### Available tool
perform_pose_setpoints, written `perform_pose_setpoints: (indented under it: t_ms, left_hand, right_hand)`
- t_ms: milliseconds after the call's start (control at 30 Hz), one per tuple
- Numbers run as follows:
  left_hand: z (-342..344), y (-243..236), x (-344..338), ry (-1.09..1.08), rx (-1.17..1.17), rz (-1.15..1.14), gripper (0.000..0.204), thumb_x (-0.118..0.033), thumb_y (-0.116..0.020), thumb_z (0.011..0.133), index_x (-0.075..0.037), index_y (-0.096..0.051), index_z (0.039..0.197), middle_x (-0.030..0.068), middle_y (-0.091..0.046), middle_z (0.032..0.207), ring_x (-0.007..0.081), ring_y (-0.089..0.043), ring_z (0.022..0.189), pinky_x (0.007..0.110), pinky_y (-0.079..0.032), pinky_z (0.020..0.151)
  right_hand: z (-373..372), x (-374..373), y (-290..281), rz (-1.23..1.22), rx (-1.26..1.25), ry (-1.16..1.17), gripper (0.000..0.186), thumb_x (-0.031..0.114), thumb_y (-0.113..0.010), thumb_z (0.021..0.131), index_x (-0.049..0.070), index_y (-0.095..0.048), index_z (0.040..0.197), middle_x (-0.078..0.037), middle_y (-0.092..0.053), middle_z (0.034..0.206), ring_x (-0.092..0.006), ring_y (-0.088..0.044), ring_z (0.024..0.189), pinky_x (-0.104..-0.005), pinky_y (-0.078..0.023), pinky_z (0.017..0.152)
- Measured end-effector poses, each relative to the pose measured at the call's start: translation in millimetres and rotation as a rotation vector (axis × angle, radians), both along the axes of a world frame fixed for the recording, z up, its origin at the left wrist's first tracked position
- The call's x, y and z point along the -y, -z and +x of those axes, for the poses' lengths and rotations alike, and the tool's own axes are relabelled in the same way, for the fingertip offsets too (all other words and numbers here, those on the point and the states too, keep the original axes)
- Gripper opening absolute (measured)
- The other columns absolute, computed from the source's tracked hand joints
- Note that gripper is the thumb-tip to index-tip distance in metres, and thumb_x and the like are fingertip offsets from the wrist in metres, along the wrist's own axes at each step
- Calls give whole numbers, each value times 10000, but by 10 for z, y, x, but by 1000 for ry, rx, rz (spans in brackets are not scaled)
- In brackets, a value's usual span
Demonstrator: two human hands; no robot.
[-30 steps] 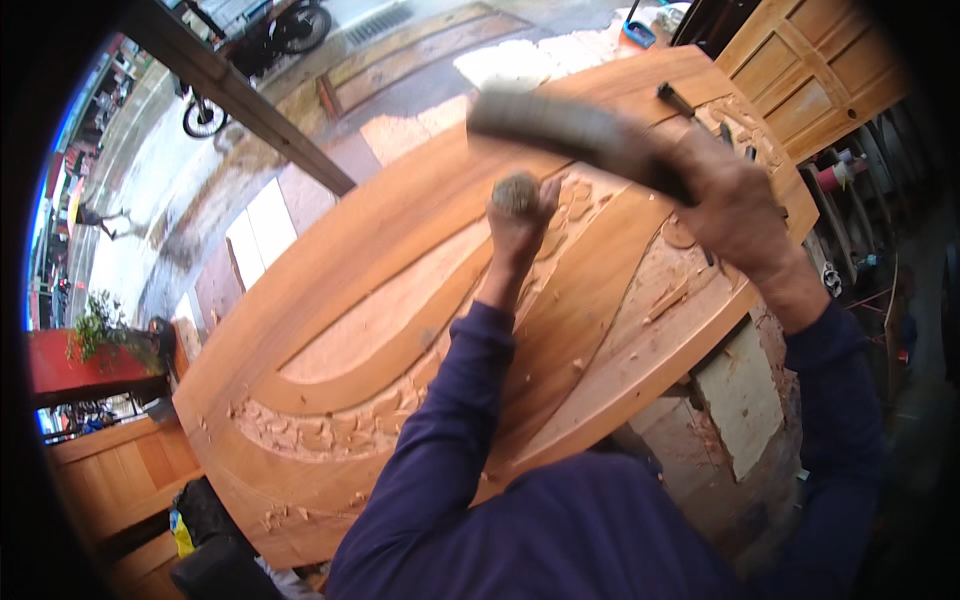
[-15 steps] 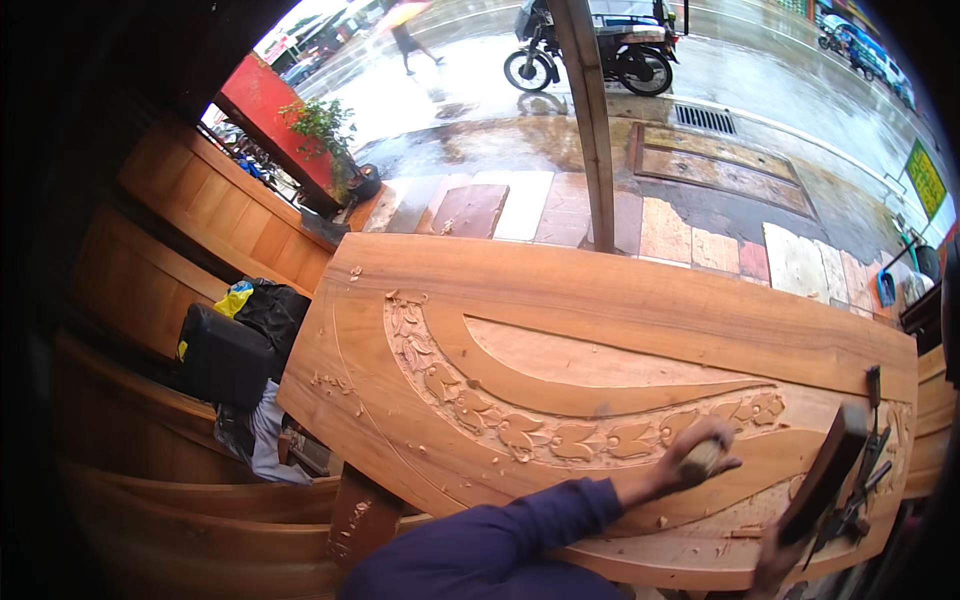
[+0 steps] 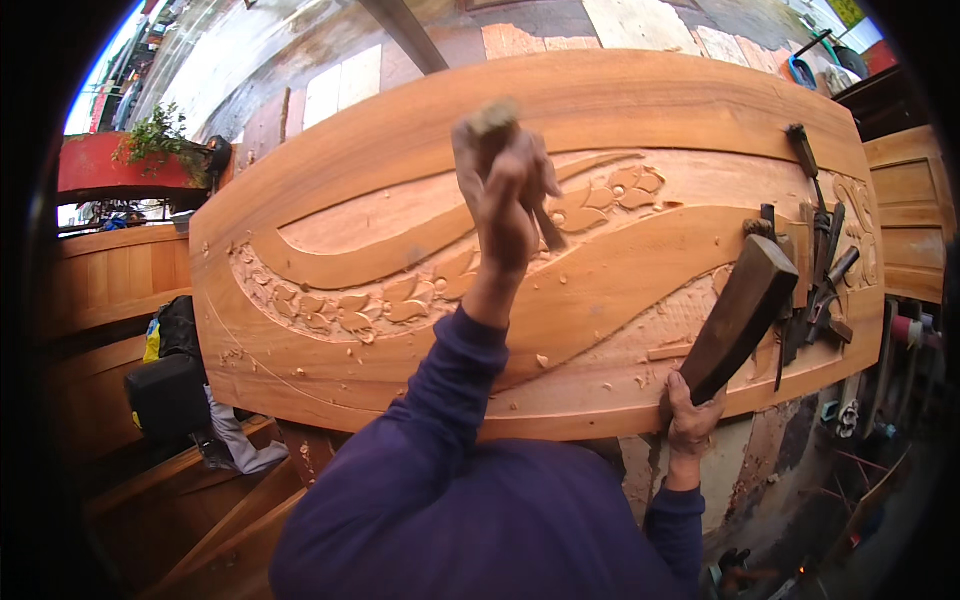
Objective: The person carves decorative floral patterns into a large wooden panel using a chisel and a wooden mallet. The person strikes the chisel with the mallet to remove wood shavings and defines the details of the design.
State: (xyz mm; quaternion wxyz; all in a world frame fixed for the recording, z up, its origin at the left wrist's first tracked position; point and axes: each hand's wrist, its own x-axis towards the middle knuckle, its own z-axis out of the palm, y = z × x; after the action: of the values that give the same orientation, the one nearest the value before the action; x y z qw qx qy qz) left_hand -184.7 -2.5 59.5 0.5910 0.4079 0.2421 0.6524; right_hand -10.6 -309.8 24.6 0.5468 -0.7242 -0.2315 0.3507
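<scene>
My left hand [image 3: 505, 205] is wrapped round a wood chisel, over the carved middle of a wooden panel [image 3: 590, 340]. The worn handle end of the chisel [image 3: 495, 116] sticks out above my fist. Its flat blade slants down beside a band of carved leaves and flowers [image 3: 385, 305]; whether the edge touches the wood I cannot tell. Near the panel's front edge, my right hand [image 3: 692, 415] grips a dark, blocky wooden mallet [image 3: 745, 310], its head pointing up and away. Small wood shavings dot the surface.
Several dark-handled carving tools [image 3: 825, 260] lie together at the panel's right end. Left of the panel stand a black container [image 3: 165, 395] and more wooden panels [image 3: 120, 260]. Paving and a post [image 3: 405, 35] are beyond the far edge.
The view has turned and shifted, so the panel sits higher and the motorcycle is out of sight. My left hand has turned upright, with the chisel blade now showing. The mallet is still in my right hand.
</scene>
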Motion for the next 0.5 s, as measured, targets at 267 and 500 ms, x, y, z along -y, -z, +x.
perform_pose_setpoints:
  t_ms: [267,500]
  left_hand:
    - [386,95,-110,-174,206,-9,151,-115,-750,966,-59,-622,909,-12,-532,633,64,-439,459,235,-371,393]
    - [409,99,-118,-203,218,10,218,-145,-753,967,-59,-630,810,-9,-521,600,69,-436,444,243,-362,385]
  right_hand:
    - [50,86,4,-11,-4,-74,355,74,-761,891,-27,-586,1183,-59,-670,975,-150,-641,864,-298,-522,814]
    - [89,15,-5,32,-52,-92,302,69,-730,895,-37,-598,1146,-77,-689,939,-158,-658,832,-296,-525,807]
